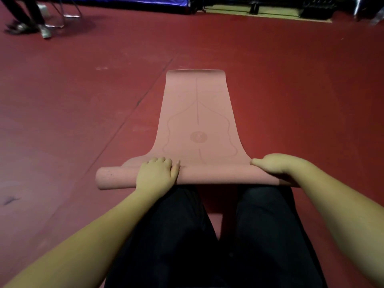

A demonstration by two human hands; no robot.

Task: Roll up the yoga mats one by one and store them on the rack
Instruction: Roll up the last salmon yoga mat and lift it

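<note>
Pink rubbery yoga mat (197, 113), matte, faint printed centre line, wavy alignment curves and a round emblem; near end wound into a thick cylinder, far end flat with a slight upward curl at its edge. Lying on dark red floor (72, 100), smooth sheet surface with scuffs and a straight seam running diagonally to the left of the mat.

Left hand (156, 173) laid over the top of the roll, left of its middle; fingers curled forward over the roll onto the flat part, thumb alongside on the roll. Palm pressing down, grip partly closed around the roll's curve.

Right hand (274, 164) at the right end of the roll, fingers curled over the roll's top and front, thumb pointing inward along the crease where roll meets flat sheet. Right end of roll hidden under hand and forearm.

Left end of roll protruding well past the left hand, rounded, lightly pitted texture.

Dark trouser legs (176, 235) directly behind the roll, touching it.

Far left corner of floor: another person's shoes (25, 28) beside metal chair legs (62, 17). Blue fabric (124, 3) along far edge.
</note>
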